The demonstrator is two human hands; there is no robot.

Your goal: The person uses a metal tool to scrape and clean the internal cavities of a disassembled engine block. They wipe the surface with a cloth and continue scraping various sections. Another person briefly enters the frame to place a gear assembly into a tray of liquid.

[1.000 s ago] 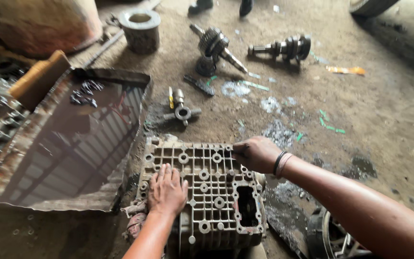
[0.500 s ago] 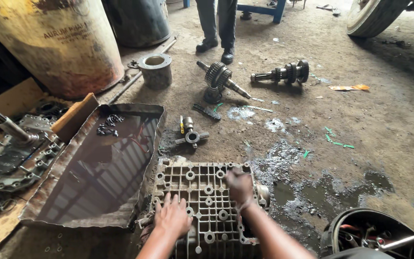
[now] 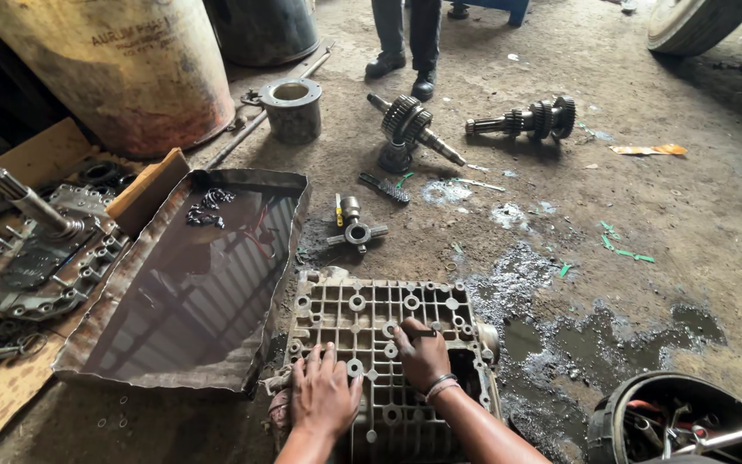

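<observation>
A grey ribbed metal gearbox housing (image 3: 371,314) lies on the dirty floor in front of me. My left hand (image 3: 324,395) rests flat on its near left part, fingers spread. My right hand (image 3: 422,352), with bands on the wrist, presses on the middle of the housing with fingers curled; whether it holds anything small I cannot tell.
A dented metal tray of dark oil (image 3: 186,283) lies left of the housing. Two gear shafts (image 3: 410,129) (image 3: 526,119), a small cross joint (image 3: 355,230) and a metal sleeve (image 3: 292,107) lie beyond. A person's legs (image 3: 405,39) stand at the back. A large drum (image 3: 122,64), a cover with shaft (image 3: 40,245), an oil puddle (image 3: 560,339).
My right hand has moved from the housing's far right edge to its middle. The view has tilted up, showing more floor and the standing person.
</observation>
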